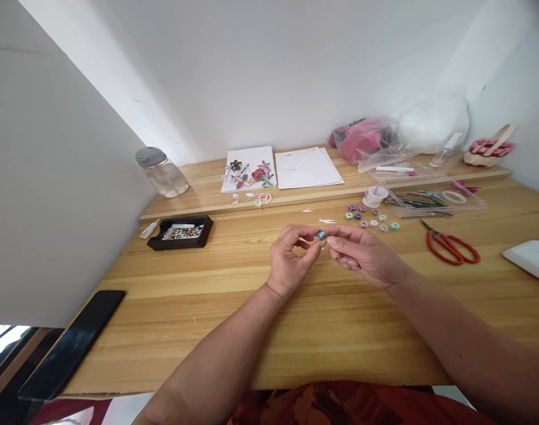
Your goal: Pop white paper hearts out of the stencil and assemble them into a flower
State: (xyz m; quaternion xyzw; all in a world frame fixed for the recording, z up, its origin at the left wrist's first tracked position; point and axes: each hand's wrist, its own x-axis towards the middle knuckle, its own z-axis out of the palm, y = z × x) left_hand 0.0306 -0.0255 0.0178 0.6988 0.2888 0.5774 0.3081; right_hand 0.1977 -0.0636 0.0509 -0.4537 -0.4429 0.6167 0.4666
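Above the middle of the wooden table (234, 295), a small blue spool-like item (321, 235) is held between both hands. My left hand (293, 254) pinches it from the left with thumb and fingertips. From the right, the thumb and forefinger of my right hand (362, 251) close on its other side. Small white paper pieces (326, 221) lie just behind the hands. Several little coloured thread spools (374, 223) are scattered to the right, beside a white cup-shaped spool (375, 196).
Red-handled scissors (455, 247) lie at right, near a clear plastic tray (477, 202). A black bead box (180, 232), a bottle (162, 171) and a phone (72, 345) are at left. Papers (308, 168), flower pieces (259, 174) and a basket (488, 150) stand behind.
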